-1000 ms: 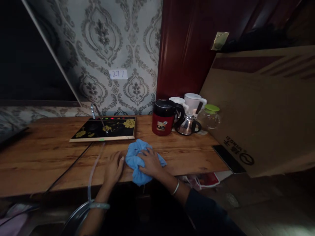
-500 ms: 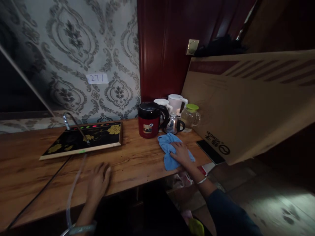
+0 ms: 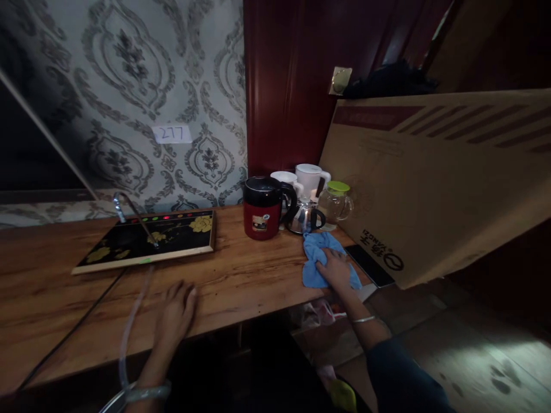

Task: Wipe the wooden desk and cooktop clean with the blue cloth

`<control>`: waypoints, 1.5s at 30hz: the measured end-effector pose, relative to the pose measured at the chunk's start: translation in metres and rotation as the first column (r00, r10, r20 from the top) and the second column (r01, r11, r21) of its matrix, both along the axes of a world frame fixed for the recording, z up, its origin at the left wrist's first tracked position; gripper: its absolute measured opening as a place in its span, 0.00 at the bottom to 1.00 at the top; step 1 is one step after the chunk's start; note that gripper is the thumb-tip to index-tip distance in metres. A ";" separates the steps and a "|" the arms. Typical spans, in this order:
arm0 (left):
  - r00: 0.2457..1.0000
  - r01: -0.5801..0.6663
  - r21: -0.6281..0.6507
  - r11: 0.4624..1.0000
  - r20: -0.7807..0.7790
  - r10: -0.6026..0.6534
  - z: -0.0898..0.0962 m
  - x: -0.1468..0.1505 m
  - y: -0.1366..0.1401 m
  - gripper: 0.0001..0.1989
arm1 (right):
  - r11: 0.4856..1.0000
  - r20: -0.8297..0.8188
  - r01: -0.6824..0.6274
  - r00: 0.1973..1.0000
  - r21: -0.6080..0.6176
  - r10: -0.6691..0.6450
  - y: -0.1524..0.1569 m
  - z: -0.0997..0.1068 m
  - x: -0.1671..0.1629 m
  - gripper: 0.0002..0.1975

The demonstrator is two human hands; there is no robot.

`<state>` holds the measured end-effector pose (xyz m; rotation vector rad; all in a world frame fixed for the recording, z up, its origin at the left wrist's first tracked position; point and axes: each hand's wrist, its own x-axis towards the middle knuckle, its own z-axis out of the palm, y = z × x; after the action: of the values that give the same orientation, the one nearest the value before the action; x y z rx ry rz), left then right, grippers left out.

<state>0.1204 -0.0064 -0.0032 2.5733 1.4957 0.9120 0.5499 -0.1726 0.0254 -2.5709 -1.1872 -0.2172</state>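
My right hand [image 3: 336, 268] presses down on a crumpled blue cloth [image 3: 313, 275] near the right end of the wooden table [image 3: 241, 275]. Its fingers curve over the cloth. Farther left, my left hand [image 3: 174, 315] lies on the tabletop by the front edge, fingers stretched out and holding nothing. Just behind the cloth stand a shiny metal teapot [image 3: 303, 218] and a glass jug with a green lid [image 3: 336, 203]. A red and black kettle [image 3: 262, 209] is to the left of these.
White pitchers [image 3: 309, 180] stand at the back. A black tea stove panel [image 3: 146, 241] with a curved spout and trailing cable sits on the left. A large cardboard box [image 3: 430, 172] leans at the right, beside a dark flat slab [image 3: 369, 265] at the table's end.
My right hand has slid to the right across the table, and the blue cloth has moved along with it. My left hand has stayed in about the same place.
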 end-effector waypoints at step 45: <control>0.733 -0.202 -0.059 0.978 0.653 0.190 0.011 -0.026 -0.074 0.20 | 0.455 -0.218 -0.887 0.430 0.080 0.876 0.132 0.014 -0.323 0.27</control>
<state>0.0943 -0.0799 0.0073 1.7777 1.5189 1.6349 0.2268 -0.0404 0.0393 -1.5517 -2.2462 0.3559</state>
